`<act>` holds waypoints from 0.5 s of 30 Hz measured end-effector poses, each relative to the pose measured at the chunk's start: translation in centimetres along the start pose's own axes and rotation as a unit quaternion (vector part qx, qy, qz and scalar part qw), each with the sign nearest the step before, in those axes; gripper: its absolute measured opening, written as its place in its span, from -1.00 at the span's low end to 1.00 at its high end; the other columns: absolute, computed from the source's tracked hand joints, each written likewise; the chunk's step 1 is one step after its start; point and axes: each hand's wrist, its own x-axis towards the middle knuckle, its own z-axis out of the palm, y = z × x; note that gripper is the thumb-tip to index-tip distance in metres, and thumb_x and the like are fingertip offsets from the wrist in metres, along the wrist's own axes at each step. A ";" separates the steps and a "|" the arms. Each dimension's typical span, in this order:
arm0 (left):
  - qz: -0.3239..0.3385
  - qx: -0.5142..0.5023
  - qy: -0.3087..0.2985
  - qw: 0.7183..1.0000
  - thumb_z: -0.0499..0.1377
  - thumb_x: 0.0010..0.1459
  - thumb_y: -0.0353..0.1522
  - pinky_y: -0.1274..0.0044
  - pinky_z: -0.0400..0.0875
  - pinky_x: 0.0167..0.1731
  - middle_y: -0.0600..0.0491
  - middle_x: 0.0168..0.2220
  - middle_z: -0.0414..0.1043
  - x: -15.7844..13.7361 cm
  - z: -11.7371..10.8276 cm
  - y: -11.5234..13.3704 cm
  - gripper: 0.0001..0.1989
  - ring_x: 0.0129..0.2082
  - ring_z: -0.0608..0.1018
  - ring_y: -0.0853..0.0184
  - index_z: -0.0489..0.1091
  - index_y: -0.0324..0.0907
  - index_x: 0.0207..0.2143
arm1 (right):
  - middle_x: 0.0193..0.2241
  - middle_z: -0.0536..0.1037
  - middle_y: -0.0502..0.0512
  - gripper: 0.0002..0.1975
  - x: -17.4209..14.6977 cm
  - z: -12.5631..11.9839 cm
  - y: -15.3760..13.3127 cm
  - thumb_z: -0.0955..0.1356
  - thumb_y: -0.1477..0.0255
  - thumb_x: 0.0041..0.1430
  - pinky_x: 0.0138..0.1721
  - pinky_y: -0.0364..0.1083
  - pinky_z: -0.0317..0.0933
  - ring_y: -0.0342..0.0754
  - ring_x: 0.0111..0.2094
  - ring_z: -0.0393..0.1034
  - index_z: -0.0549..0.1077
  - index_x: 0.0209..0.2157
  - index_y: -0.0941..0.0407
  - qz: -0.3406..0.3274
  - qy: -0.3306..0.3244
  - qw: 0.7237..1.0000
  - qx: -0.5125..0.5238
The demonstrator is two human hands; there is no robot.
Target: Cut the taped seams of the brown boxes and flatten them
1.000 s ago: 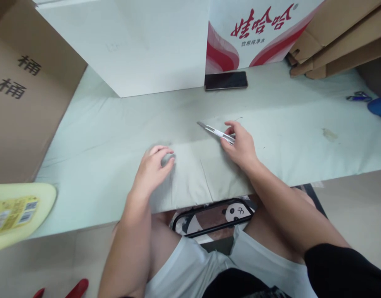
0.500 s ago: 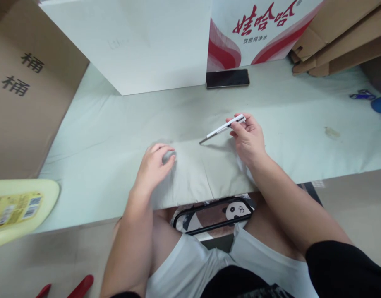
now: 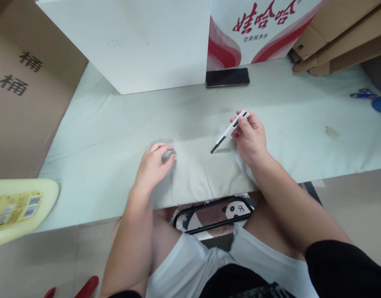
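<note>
My right hand [image 3: 250,136] grips a slim white utility knife [image 3: 230,127] between thumb and fingers. Its dark blade [image 3: 218,145] sticks out toward the lower left, with the tip close to the pale green cloth; I cannot tell whether they touch. Beside the right wrist lies something whitish [image 3: 243,164], partly hidden by the forearm. My left hand [image 3: 154,163] rests on the cloth with loosely curved fingers, the thumb apart from them. Shadow fills the gap there, and no held object shows.
A phone [image 3: 227,77] lies by a white and red box [image 3: 165,49]. Cardboard boxes stand left [image 3: 32,91] and right [image 3: 339,37]. A yellow container [image 3: 22,207] sits at the left edge. Blue items [image 3: 364,94] lie far right. Below the table edge is a panda-patterned thing [image 3: 209,219].
The utility knife has turned more steeply downward in my right hand, its blade tip moving right and nearer to me. My left hand has stayed in place.
</note>
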 end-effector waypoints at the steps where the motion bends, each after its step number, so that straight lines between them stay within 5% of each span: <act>1: 0.000 0.001 0.002 1.000 0.13 0.23 -0.27 0.19 0.36 0.14 -0.08 -0.01 0.53 0.0 0.0 0.0 -0.76 0.03 0.52 0.04 0.55 -0.09 -0.14 | -0.36 0.48 -0.03 -0.54 0.0 0.0 0.0 0.49 0.01 0.03 -0.49 -0.15 0.16 -0.22 -0.52 0.20 0.45 -0.14 -0.02 0.001 0.001 1.000 0.004; 15: 0.001 0.011 0.000 1.000 0.13 0.24 -0.26 0.18 0.38 0.12 -0.10 -0.01 0.53 0.0 0.0 0.1 -0.73 0.01 0.53 0.04 0.55 -0.12 -0.12 | -0.34 0.47 -0.03 -0.54 -0.2 0.3 -0.8 0.52 0.14 -0.08 -0.51 -0.13 0.04 -0.25 -0.56 0.14 0.51 -0.12 -0.03 0.023 0.001 0.999 0.032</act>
